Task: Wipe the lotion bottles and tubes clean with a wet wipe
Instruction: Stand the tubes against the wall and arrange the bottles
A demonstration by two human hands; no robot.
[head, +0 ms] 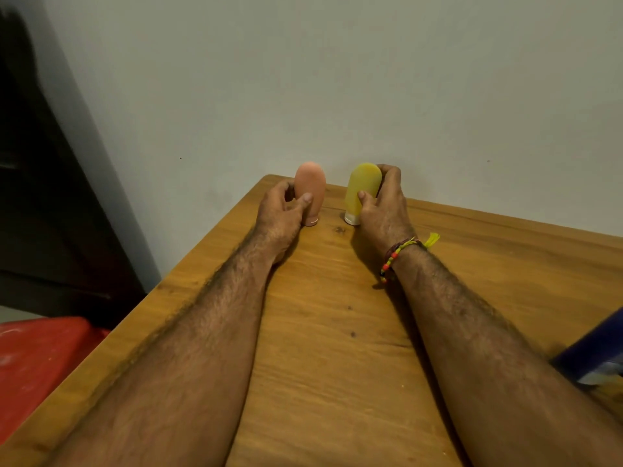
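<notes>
Wooden table (337,332), pale wall (337,79), red bin (40,358)

A wooden surface (330,332) stood against a plain pale wall (337,79). Left of it were a dark door (40,197) and a red bin (37,358).

A plain room in a home, seen over a wooden table pushed against a bare wall.

The wooden table (337,332) fills the lower view, with its far edge against a pale, unmarked painted wall (337,79) at 12 o'clock. A dark wooden door or cupboard (40,197) stands at 9 o'clock. A red plastic bin or stool (37,358) sits beside the table at 8 o'clock. A blue box (596,355) rests on the table at 4 o'clock.
</notes>
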